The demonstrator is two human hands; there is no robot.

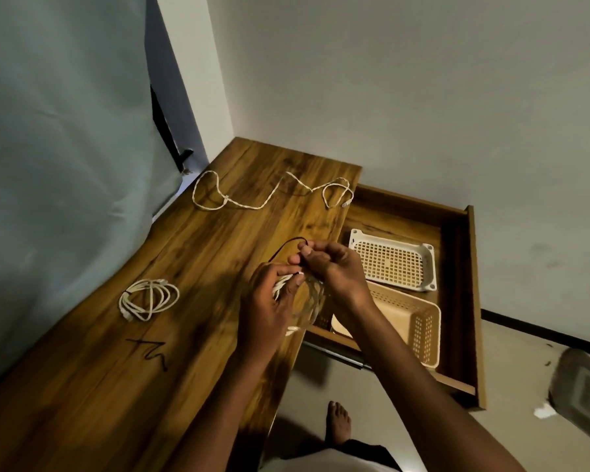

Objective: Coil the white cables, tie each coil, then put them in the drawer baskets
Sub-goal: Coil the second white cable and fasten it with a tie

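Note:
My left hand [273,298] grips a coil of white cable [309,298] above the desk's right edge; the coil is motion-blurred. My right hand [327,267] pinches a thin black tie [286,245] at the top of that coil. A tied white coil [149,299] lies on the desk at the left. A loose white cable [269,194] sprawls across the far end of the desk. In the open drawer [470,301] sit a white basket [394,264] and a beige basket [409,321], both showing no cables.
A second black tie [150,352] lies on the wooden desk [116,386] near me. A pale curtain [65,165] hangs along the left. My bare foot [338,422] stands on the floor below the desk edge. A grey object [583,390] lies on the floor at right.

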